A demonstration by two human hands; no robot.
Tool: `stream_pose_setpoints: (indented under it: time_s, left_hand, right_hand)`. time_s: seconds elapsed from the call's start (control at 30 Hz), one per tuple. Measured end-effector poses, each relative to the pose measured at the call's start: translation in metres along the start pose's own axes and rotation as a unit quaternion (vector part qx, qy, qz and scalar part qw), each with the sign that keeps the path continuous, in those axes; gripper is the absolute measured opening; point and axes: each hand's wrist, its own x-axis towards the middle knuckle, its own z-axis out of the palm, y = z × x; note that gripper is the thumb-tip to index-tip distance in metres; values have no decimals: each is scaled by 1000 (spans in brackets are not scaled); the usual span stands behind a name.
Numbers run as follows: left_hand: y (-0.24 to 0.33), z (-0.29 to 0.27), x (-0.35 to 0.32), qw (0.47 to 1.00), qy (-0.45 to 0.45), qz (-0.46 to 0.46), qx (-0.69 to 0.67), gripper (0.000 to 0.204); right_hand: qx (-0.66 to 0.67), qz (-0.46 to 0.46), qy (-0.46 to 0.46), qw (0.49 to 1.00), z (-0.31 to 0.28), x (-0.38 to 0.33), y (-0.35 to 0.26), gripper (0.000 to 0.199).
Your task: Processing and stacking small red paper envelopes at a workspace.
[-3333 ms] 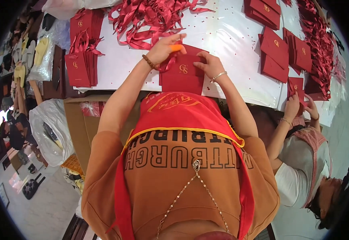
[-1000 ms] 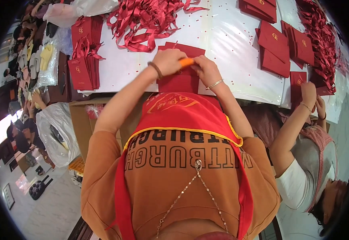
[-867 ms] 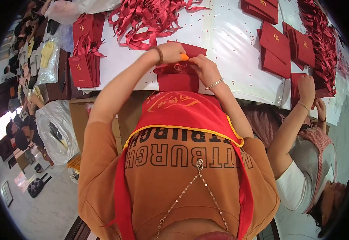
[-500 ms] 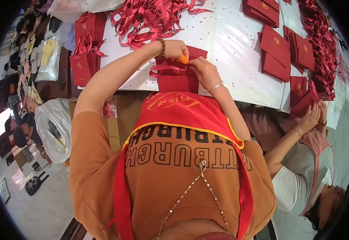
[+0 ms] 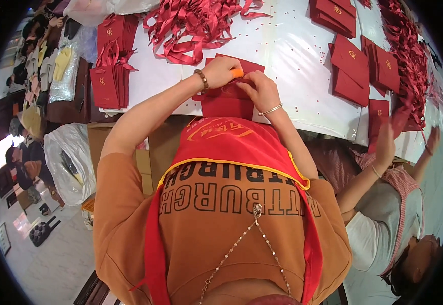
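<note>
Left hand (image 5: 222,72) and right hand (image 5: 262,91) pinched red ribbon (image 5: 237,81) over the red envelope (image 5: 226,108) on the white surface (image 5: 292,81).

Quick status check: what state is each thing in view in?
Left hand: fingers curled, grip unclear
Right hand: fingers bent, grip unclear
Near red envelope: partly covered by the hands
Ribbon heap: loose, tangled
Left red envelopes: stacked, ribbons among them
Right red envelopes: uneven, overlapping
Plastic bag: crumpled
</note>
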Motion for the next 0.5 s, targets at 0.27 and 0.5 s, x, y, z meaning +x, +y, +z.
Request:
stream_pose_setpoints:
  time_s: [0.27, 0.5]
  left_hand:
    - [-19, -13, 7, 987, -120, -52, -90, 17]
    - [-21, -8, 8, 957, 210, 99, 172, 14]
  right_hand:
    - [-9, -50, 25, 998, 6, 3, -7, 15]
    - [-10, -38, 10, 999, 4, 0, -5, 16]
